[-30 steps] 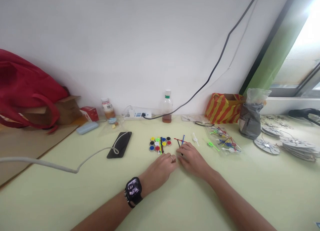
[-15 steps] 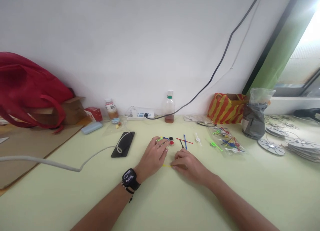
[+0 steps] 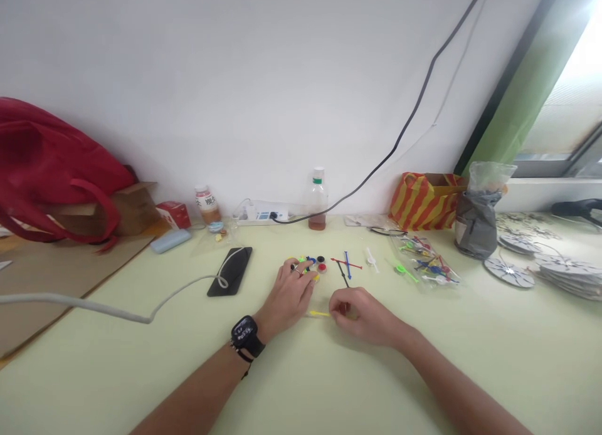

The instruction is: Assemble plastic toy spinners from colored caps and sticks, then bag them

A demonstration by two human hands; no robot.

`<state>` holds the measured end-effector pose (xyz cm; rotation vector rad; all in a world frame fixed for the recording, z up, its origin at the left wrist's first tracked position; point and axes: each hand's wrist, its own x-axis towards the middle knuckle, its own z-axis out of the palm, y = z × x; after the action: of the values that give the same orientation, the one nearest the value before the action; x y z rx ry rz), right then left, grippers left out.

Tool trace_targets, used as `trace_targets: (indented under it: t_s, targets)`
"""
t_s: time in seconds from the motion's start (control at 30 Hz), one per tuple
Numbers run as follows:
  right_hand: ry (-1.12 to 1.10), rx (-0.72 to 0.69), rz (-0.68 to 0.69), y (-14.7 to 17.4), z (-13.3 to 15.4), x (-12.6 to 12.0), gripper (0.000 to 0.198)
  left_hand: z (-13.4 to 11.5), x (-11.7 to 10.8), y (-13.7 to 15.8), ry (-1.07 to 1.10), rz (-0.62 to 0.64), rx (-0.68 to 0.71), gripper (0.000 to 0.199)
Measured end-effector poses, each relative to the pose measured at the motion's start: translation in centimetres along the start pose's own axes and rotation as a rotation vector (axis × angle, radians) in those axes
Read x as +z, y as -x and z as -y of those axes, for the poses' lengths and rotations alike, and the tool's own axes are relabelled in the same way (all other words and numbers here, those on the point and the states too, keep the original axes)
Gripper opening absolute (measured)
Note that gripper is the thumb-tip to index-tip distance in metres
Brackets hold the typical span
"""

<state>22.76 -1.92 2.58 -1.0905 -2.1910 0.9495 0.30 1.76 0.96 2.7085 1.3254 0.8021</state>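
Note:
My left hand (image 3: 289, 294) rests with its fingers stretched over a cluster of small round plastic pieces in several colours, partly hidden beneath them. A black round piece (image 3: 320, 259) and a red round piece (image 3: 322, 268) lie just right of its fingertips. My right hand (image 3: 362, 314) is closed in a pinch at the right end of a yellow plastic arrow (image 3: 320, 313), whose tip points left, low over the table. Beyond this hand lie a black arrow (image 3: 342, 273), a red arrow (image 3: 355, 266) crossed with a blue arrow (image 3: 347, 259), and a white arrow (image 3: 371, 259).
A phone (image 3: 230, 272) with a pale cable lies left. Bagged arrows (image 3: 435, 269) and a green arrow (image 3: 404, 271) are on the right, near stacked discs (image 3: 569, 269). A bottle (image 3: 318, 203) and power strip (image 3: 262, 214) stand by the wall.
My right hand has drawn slightly right and toward me, so more of the yellow arrow shows. My left fingers have shifted slightly back, uncovering more of the coloured round pieces.

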Motion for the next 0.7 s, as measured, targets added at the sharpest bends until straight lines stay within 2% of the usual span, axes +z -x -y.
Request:
trace_targets:
  t_s: [0.1, 0.2, 0.27, 0.37, 0.53, 0.6, 0.7]
  targets:
    - [-0.171, 0.035, 0.095, 0.1, 0.2, 0.0, 0.011, -0.2, -0.3, 0.1, 0.085, 0.022, 0.044, 0.026]
    - [-0.368, 0.043, 0.300, 0.4, 0.3, -0.3, 0.004, -0.9, -0.4, 0.3, 0.173, 0.080, 0.119, 0.024]
    - [-0.441, 0.024, 0.404, 0.6, 0.4, -0.6, 0.006, -1.5, -0.5, 0.4, 0.238, 0.116, 0.153, 0.019]
    - [-0.509, 0.034, 0.454, 0.9, 0.6, -1.0, 0.016, -2.4, -0.6, 0.5, 0.351, 0.168, 0.171, 0.010]
    - [-0.706, 0.139, 0.418, 0.8, 0.6, -1.1, 0.027, -3.1, -1.1, 0.5, 0.511, 0.240, 0.074, 0.007]
    - [-0.761, 0.153, 0.330, 0.4, 0.3, -0.9, 0.029, -2.9, -1.0, 0.5, 0.592, 0.233, 0.021, 0.012]
    - [-0.800, 0.161, 0.119, -0.2, -0.3, -0.5, 0.033, -2.3, -0.1, 0.4, 0.703, 0.162, -0.095, 0.015]
